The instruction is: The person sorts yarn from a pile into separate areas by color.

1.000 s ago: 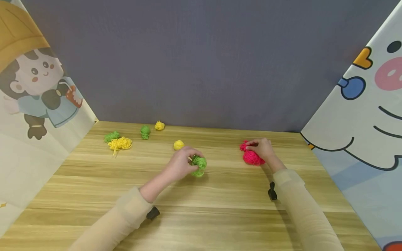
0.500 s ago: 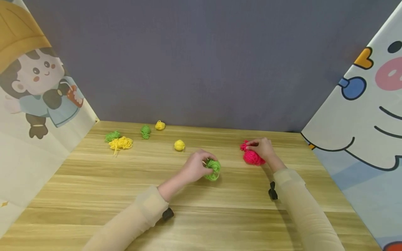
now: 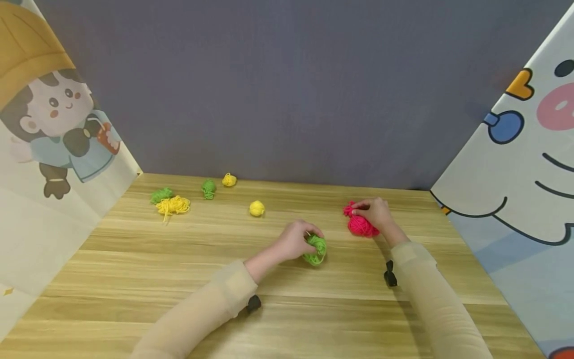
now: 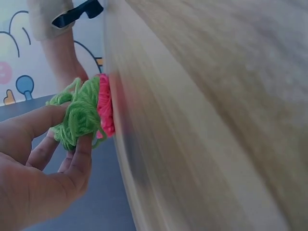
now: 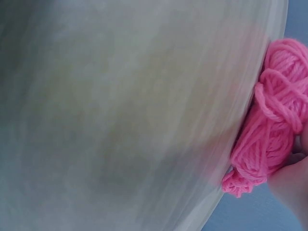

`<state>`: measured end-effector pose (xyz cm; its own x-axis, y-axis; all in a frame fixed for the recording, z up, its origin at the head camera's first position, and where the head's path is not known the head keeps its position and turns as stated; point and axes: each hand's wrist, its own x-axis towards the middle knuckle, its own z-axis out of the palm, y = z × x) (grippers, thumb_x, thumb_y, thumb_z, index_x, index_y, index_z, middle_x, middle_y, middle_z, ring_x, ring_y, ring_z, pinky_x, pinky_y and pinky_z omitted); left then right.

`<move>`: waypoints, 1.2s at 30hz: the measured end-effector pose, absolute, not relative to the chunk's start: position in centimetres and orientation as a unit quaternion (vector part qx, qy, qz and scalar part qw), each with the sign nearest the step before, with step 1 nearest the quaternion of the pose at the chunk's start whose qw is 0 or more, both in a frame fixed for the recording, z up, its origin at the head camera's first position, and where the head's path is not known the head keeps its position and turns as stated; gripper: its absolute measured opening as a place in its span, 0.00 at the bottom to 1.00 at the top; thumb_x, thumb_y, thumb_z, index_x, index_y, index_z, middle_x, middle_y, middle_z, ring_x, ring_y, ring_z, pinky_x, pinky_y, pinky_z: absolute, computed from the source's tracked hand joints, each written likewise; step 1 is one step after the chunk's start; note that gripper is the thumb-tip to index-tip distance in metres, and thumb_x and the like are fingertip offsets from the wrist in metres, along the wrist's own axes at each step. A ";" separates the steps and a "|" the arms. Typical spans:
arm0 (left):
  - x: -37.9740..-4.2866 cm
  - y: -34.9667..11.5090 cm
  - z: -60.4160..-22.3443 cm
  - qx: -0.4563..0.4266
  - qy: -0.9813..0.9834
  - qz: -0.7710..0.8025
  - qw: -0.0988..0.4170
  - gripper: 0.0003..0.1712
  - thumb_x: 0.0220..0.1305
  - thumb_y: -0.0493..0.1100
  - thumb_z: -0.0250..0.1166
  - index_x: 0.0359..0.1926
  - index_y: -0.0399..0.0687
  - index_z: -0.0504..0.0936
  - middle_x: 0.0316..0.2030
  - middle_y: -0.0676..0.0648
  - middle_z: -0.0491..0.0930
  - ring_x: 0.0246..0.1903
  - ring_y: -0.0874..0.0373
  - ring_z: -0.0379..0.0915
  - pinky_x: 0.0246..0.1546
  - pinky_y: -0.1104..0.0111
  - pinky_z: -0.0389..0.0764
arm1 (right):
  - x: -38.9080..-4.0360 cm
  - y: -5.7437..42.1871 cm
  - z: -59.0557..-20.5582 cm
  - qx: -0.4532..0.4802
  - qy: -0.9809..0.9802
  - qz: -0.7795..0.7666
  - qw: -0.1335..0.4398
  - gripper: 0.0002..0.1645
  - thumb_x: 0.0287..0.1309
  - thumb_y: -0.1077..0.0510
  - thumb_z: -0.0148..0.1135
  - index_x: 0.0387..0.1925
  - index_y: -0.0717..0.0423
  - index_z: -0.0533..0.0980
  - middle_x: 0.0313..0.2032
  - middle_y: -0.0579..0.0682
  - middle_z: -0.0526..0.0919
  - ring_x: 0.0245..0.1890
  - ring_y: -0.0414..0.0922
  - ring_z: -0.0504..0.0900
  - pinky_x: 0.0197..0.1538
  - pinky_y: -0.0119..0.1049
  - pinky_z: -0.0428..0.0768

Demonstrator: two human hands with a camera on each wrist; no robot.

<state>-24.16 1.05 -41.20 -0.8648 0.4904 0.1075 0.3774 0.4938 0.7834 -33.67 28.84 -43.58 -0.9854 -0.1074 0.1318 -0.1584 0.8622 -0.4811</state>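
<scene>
Across the worktop's [image 3: 323,324] near edge, two beige sleeves [image 3: 197,314] extend inward. At mid-surface, the left hand [image 3: 296,242] grasps a green yarn bundle [image 4: 82,118] between thumb and fingers; whether the bundle touches the surface cannot be told. Farther off, toward the right edge, the right hand [image 3: 375,213] pinches pink yarn [image 3: 362,227], which rests on the worktop as a larger mass with a smaller one beyond. Left of centre lies a yellow ball [image 3: 257,208], apart from both hands. Toward the far left corner, a loose yellow bundle [image 3: 175,205] lies just before a green skein [image 3: 160,195]. Beyond are a green ball [image 3: 208,189] and, beside the far edge, a small yellow ball [image 3: 229,180].
</scene>
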 end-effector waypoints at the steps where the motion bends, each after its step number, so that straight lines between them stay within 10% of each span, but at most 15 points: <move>1: -24.3 1.2 -41.3 0.254 0.862 0.434 0.069 0.20 0.39 0.30 0.75 0.38 0.47 0.85 0.37 0.49 0.81 0.33 0.61 0.73 0.35 0.75 0.76 | -33.7 28.8 -43.6 0.071 -0.964 0.252 0.051 0.13 0.52 0.56 0.69 0.40 0.57 0.84 0.44 0.61 0.84 0.49 0.60 0.78 0.61 0.57 0.67; 36: -25.5 3.3 -41.8 0.231 0.874 0.393 0.170 0.18 0.45 0.38 0.76 0.41 0.48 0.85 0.43 0.51 0.83 0.48 0.57 0.76 0.51 0.68 0.75 | -33.4 28.7 -43.3 0.064 -0.963 0.258 0.042 0.13 0.53 0.55 0.69 0.40 0.57 0.84 0.45 0.61 0.83 0.50 0.60 0.78 0.60 0.56 0.69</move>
<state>-25.51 3.27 -41.78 -0.8355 0.5374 -0.1146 0.2704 0.5836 0.7657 -33.44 28.66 -43.34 -0.9885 -0.1009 0.1129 -0.1438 0.8588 -0.4916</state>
